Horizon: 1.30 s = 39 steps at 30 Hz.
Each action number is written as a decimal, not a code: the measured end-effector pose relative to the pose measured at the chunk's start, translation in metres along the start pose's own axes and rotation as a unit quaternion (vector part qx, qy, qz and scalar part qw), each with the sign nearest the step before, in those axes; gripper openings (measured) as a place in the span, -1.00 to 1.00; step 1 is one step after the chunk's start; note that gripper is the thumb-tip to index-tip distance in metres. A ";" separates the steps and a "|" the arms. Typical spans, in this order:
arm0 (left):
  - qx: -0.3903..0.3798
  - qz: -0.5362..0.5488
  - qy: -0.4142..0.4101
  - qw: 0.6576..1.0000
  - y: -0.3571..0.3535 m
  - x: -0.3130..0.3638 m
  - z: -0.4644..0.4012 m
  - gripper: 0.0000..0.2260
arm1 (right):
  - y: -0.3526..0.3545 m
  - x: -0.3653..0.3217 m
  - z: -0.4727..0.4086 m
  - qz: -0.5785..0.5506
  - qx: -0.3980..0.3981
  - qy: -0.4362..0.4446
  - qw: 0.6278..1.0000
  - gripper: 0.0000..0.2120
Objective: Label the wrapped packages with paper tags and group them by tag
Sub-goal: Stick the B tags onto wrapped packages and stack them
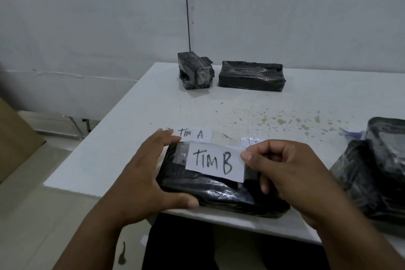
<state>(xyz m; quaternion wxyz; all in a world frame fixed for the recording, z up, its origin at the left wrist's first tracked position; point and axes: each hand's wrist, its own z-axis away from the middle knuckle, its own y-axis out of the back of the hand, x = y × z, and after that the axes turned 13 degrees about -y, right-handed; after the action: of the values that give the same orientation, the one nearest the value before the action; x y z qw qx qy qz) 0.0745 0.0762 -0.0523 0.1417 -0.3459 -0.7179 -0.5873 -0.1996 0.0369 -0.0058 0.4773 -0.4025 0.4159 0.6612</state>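
Observation:
A black wrapped package (221, 197) lies at the table's near edge. My left hand (149, 177) grips its left end, thumb on the front side and fingers over the far corner. A white paper tag reading "TIM B" (215, 162) lies across the package's top. My right hand (285, 171) pinches the tag's right edge between thumb and fingers. Just behind, a tag reading "TIM A" (195, 133) lies flat on the table. Another slip of paper (249, 142) peeks out behind my right hand.
Two black wrapped packages (196, 73) (252, 78) sit at the white table's (153, 103) far edge by the wall. More stacked black packages (377, 166) lie at the right edge. A brown cardboard sheet (13, 138) leans at far left.

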 end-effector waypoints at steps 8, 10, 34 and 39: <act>0.154 0.062 0.015 0.986 -0.007 0.013 -0.009 -0.60 | 0.005 0.004 0.003 -0.032 -0.011 0.025 0.999 -0.91; 0.167 0.067 0.009 0.984 -0.008 0.017 -0.010 -0.61 | 0.007 0.004 0.005 -0.030 -0.012 0.020 0.999 -0.90; 0.123 -0.052 0.029 0.991 -0.023 0.015 -0.018 -0.88 | -0.003 0.021 -0.005 0.253 0.176 0.034 0.951 -0.80; 0.126 -0.034 0.033 0.991 -0.025 0.012 -0.018 -0.87 | -0.002 0.024 -0.008 0.242 0.168 0.037 0.955 -0.80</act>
<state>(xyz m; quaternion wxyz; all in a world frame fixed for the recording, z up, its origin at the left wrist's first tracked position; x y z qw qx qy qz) 0.0453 0.0613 -0.0586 0.1875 -0.2815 -0.7924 -0.5076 -0.2016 0.0372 -0.0312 0.3484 -0.2276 0.6233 0.6620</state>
